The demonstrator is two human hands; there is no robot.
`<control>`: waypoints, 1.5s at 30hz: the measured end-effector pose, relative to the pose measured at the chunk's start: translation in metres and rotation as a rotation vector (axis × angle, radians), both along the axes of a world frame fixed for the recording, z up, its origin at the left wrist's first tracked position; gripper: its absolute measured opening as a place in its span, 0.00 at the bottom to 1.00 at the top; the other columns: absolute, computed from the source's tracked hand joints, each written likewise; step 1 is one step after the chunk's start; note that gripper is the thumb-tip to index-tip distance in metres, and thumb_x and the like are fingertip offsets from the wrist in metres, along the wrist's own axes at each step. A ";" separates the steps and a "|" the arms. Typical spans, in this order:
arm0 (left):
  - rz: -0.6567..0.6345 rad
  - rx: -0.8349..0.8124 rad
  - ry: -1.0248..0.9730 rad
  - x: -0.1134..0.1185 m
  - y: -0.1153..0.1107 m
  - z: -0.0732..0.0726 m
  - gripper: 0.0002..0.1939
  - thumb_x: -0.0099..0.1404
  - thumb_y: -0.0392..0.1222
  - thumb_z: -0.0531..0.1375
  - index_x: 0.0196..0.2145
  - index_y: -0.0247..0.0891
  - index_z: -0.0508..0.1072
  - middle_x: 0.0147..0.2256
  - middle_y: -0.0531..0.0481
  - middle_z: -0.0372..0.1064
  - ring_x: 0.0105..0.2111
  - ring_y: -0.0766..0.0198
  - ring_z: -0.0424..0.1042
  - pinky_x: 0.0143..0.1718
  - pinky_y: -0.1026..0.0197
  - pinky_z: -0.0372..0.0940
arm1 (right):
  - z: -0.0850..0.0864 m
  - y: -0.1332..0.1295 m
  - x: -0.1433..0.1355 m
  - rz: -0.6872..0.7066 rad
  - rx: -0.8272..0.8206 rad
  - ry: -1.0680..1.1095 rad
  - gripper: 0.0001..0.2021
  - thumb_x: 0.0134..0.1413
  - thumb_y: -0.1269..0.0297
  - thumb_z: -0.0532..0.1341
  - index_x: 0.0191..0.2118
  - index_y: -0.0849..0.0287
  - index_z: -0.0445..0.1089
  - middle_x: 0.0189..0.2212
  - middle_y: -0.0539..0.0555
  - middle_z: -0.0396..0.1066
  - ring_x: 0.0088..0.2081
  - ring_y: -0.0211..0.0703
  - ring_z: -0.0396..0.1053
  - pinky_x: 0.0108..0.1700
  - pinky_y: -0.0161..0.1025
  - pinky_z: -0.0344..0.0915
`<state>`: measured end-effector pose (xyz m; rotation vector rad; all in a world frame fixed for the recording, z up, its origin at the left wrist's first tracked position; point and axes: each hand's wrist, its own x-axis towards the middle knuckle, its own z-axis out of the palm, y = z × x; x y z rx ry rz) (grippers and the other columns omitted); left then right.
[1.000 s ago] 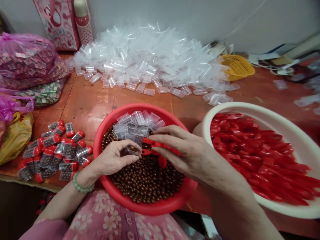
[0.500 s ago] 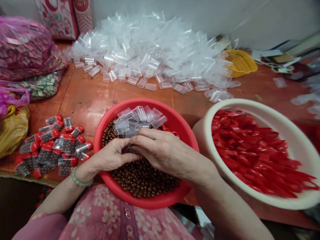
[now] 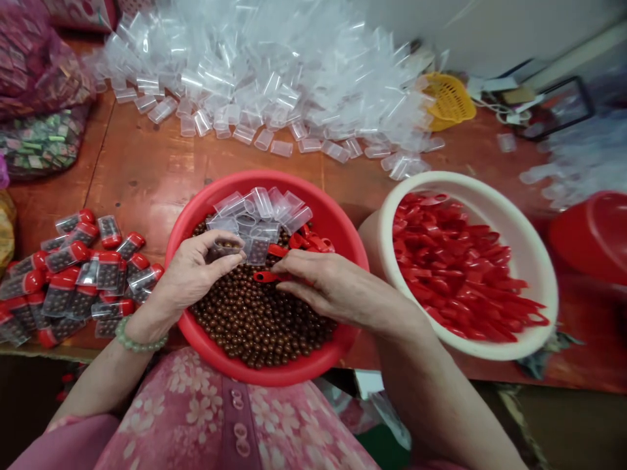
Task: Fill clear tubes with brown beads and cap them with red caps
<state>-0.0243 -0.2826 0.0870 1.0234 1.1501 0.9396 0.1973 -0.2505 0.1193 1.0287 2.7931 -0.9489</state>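
My left hand (image 3: 182, 271) pinches a clear plastic tube (image 3: 226, 247) between thumb and fingers, with brown balls showing inside it. Opposite it, my right hand (image 3: 333, 281) grips a red plastic cap (image 3: 264, 277), whose rounded end pokes out past the fingertips. Both hands are over a red basin (image 3: 267, 375). Inside the basin lie many small brown balls (image 3: 259, 326), a heap of clear tubes (image 3: 255, 209) and some red caps (image 3: 313, 240). My right palm and fingers hide part of the balls.
Filled, red-capped tubes (image 3: 105, 271) lie piled at left. A white basin (image 3: 543, 261) of red pieces stands right. Behind spreads a large heap of clear tubes (image 3: 274, 85), beside a yellow basket (image 3: 448, 101). Plastic bags (image 3: 42, 140) sit far left; a red container (image 3: 592, 228) is far right.
My hands have come apart: the left moved left with the tube, whose open end now shows. A red cap is now visible in my right fingers. The view has shifted to the right.
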 end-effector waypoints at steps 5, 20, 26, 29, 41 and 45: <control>-0.009 0.024 0.001 0.002 -0.001 0.001 0.09 0.59 0.40 0.63 0.38 0.35 0.72 0.36 0.50 0.73 0.37 0.64 0.70 0.43 0.62 0.62 | -0.025 -0.008 -0.017 0.012 0.188 -0.226 0.08 0.57 0.77 0.54 0.38 0.61 0.68 0.36 0.58 0.71 0.40 0.49 0.67 0.44 0.43 0.62; -0.114 0.050 0.002 0.003 -0.011 -0.004 0.07 0.60 0.39 0.61 0.36 0.35 0.71 0.35 0.49 0.72 0.37 0.65 0.69 0.41 0.62 0.62 | -0.027 -0.012 -0.013 -0.413 -0.007 0.385 0.08 0.56 0.62 0.63 0.41 0.58 0.71 0.35 0.54 0.75 0.37 0.45 0.72 0.41 0.43 0.68; -0.179 0.026 -0.101 0.004 -0.014 -0.007 0.12 0.60 0.43 0.63 0.40 0.34 0.72 0.38 0.48 0.72 0.39 0.62 0.70 0.46 0.59 0.63 | -0.017 -0.017 -0.040 -0.551 -0.077 0.838 0.08 0.49 0.68 0.68 0.38 0.55 0.76 0.31 0.49 0.77 0.32 0.40 0.74 0.37 0.37 0.71; -0.210 0.046 -0.201 0.004 -0.013 -0.007 0.15 0.60 0.45 0.63 0.42 0.33 0.73 0.42 0.47 0.73 0.43 0.59 0.70 0.50 0.58 0.61 | -0.020 -0.020 -0.054 -0.454 0.017 0.896 0.07 0.50 0.72 0.67 0.36 0.55 0.77 0.31 0.50 0.78 0.34 0.40 0.75 0.39 0.37 0.72; -0.252 0.109 -0.074 0.002 -0.010 -0.009 0.07 0.61 0.37 0.59 0.38 0.33 0.72 0.37 0.50 0.71 0.39 0.63 0.67 0.46 0.60 0.61 | -0.037 -0.030 -0.065 -0.541 0.191 0.904 0.08 0.52 0.75 0.65 0.35 0.55 0.76 0.31 0.51 0.77 0.33 0.39 0.75 0.37 0.36 0.74; -0.267 -0.098 -0.231 0.000 -0.011 -0.011 0.12 0.57 0.44 0.64 0.34 0.33 0.69 0.28 0.53 0.66 0.29 0.69 0.65 0.35 0.63 0.63 | -0.042 -0.029 -0.062 -0.441 0.334 0.875 0.09 0.52 0.77 0.65 0.37 0.56 0.76 0.33 0.53 0.77 0.33 0.39 0.76 0.36 0.34 0.74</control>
